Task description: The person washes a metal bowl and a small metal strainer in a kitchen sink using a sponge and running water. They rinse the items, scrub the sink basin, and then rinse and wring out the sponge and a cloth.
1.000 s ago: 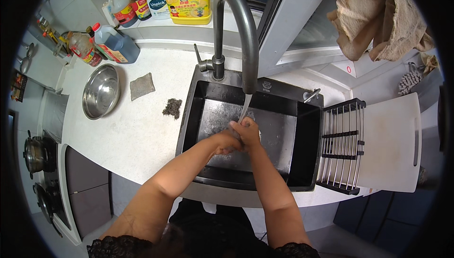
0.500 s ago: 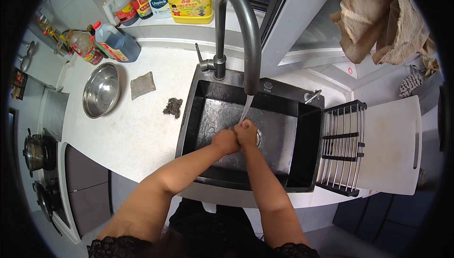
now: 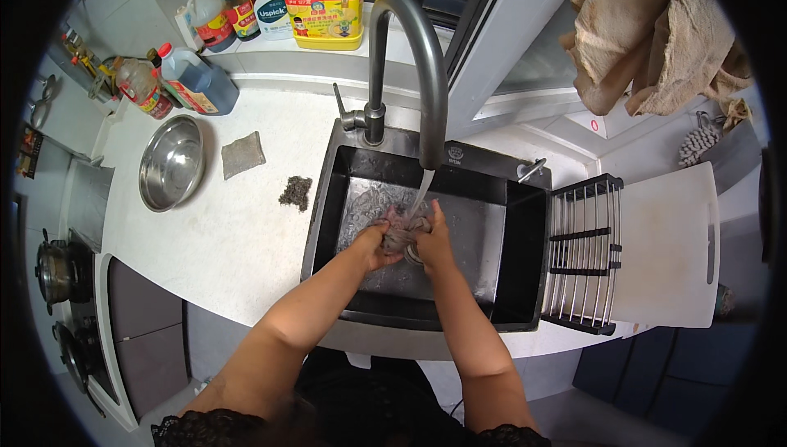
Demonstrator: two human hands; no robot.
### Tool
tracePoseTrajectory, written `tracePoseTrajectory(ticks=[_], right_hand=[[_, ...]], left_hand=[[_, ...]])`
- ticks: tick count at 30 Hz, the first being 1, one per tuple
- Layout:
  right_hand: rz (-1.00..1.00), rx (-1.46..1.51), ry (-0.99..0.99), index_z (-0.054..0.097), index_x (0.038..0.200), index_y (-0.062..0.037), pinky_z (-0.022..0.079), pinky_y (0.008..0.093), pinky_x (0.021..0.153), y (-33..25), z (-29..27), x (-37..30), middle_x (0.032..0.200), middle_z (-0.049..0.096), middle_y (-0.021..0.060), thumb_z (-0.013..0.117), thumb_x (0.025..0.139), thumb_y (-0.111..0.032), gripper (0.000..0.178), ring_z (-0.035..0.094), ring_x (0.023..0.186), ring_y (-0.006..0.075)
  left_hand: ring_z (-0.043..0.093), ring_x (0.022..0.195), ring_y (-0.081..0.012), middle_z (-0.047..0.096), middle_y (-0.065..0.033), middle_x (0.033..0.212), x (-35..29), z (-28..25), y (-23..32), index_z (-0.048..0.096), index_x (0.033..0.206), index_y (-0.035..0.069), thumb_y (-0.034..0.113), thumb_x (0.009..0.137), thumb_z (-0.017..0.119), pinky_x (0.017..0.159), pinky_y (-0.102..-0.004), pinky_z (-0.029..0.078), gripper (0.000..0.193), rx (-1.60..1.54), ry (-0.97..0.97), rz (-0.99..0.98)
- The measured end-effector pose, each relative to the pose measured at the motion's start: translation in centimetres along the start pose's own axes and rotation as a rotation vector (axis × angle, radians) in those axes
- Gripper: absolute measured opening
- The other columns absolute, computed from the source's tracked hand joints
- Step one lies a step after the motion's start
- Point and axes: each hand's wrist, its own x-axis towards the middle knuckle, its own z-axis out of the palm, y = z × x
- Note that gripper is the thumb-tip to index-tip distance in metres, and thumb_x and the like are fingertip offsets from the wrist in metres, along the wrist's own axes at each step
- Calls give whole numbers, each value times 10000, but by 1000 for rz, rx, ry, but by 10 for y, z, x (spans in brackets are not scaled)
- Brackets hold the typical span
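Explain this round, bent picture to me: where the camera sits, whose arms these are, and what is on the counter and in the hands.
The camera sits on a person's head and looks down; its wide lens bends straight edges. The two bare arms are that person's own. The left hand and right hand squeeze a small grey cloth together under water running from the curved tap into a black sink. On the white counter lie a steel bowl, a grey pad and a dark scourer. Right of the sink are a black rack and a white board.
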Motion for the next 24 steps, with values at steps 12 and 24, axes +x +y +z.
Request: tracePoseTrajectory(ticks=[12, 24], right_hand=[[-47, 177, 47, 429, 1251, 34, 465, 244, 808, -3, 11, 14, 1126, 588, 149, 518, 805, 84, 457, 596, 979, 192], [-51, 70, -38, 514, 1143, 54, 476, 228, 714, -6, 5, 1, 1034, 622, 122, 506, 798, 95, 348, 608, 891, 155]], left_hand=[[219, 1337, -352, 186, -205, 1463, -21, 23, 55, 187, 1418, 46, 413, 905, 472, 1063, -471, 216, 692, 424, 334, 507], [216, 1344, -322, 190, -225, 1456, -32, 67, 227, 129, 1412, -18, 479, 913, 386, 1069, -377, 218, 750, 496, 287, 918]])
